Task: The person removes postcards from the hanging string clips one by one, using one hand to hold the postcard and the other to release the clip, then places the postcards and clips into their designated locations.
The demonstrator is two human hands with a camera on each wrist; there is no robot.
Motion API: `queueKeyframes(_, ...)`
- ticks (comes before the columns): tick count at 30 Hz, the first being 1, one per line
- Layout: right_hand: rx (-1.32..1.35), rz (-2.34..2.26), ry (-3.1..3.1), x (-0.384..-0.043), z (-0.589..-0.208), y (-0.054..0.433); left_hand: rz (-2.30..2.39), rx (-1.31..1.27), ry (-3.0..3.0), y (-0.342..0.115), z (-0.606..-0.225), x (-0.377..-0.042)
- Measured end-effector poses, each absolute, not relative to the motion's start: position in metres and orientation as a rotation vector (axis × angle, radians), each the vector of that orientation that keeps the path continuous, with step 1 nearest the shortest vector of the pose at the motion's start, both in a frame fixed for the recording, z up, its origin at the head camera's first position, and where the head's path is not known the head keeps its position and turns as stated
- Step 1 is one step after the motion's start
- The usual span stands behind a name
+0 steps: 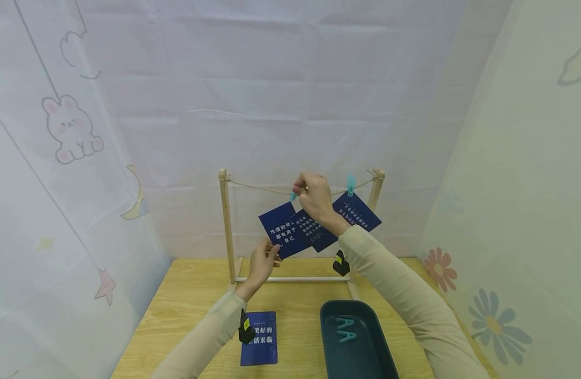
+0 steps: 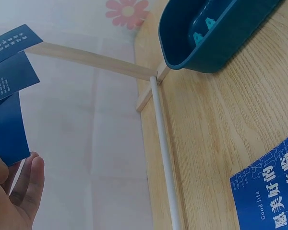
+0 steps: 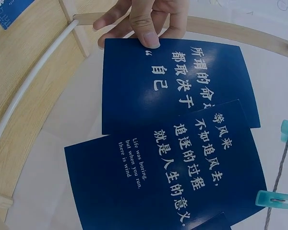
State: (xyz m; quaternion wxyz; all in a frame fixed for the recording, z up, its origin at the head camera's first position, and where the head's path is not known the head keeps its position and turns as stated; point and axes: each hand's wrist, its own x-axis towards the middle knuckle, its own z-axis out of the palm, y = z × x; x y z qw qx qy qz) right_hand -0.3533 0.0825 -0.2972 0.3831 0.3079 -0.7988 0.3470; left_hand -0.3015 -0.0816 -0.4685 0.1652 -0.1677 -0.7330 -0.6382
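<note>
- The blue card (image 1: 277, 226) is pinched near its low left corner by the left hand (image 1: 264, 260), with the thumb laid on the front.
- From that grip, the card is found up and to the right; its long way is pointed up at the rope (image 1: 257, 187), with a lean to the left.
- The teal clip (image 1: 293, 197) seems to be pinched by the right hand (image 1: 315, 197), up and to the right of the left grip.
- In the right wrist view, a small gap is seen between clip and card top, so the card is judged to be unclipped.
- The card's bottom is reached best by the left hand, its top by the right.
- The card's right side is partly covered by the middle card (image 1: 314, 234), to the right of the left grip.
</note>
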Motion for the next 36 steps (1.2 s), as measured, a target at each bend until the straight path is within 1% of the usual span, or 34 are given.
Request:
queueKeyframes(7,0.806,0.904,-1.969,-0.349,-0.299,0.081,-1.789,-0.389,-2.146,-0.085,-0.470,-0.301)
queueKeyframes(13,0.889,0.872,-1.978,-0.346,-0.306,0.080,-1.795,-0.381,-2.139,-0.090,-0.473,-0.300)
queueKeyframes(16,0.920,0.858,-2.021,-0.342,-0.311,0.081,-1.794,-0.402,-2.146,-0.090,-0.459,-0.286)
queueKeyframes(20,0.951,0.829,-2.048,-0.341,-0.320,0.084,-1.817,-0.421,-2.151,-0.091,-0.457,-0.283)
queueKeyframes(23,0.968,0.810,-2.057,-0.341,-0.330,0.087,-1.845,-0.411,-2.149,-0.095,-0.475,-0.296)
queueKeyframes(25,0.973,0.809,-2.082,-0.341,-0.336,0.090,-1.843,-0.403,-2.150,-0.096,-0.481,-0.298)
queueKeyframes(36,0.941,0.846,-2.175,-0.337,-0.360,0.104,-1.843,-0.354,-2.197,-0.101,-0.487,-0.294)
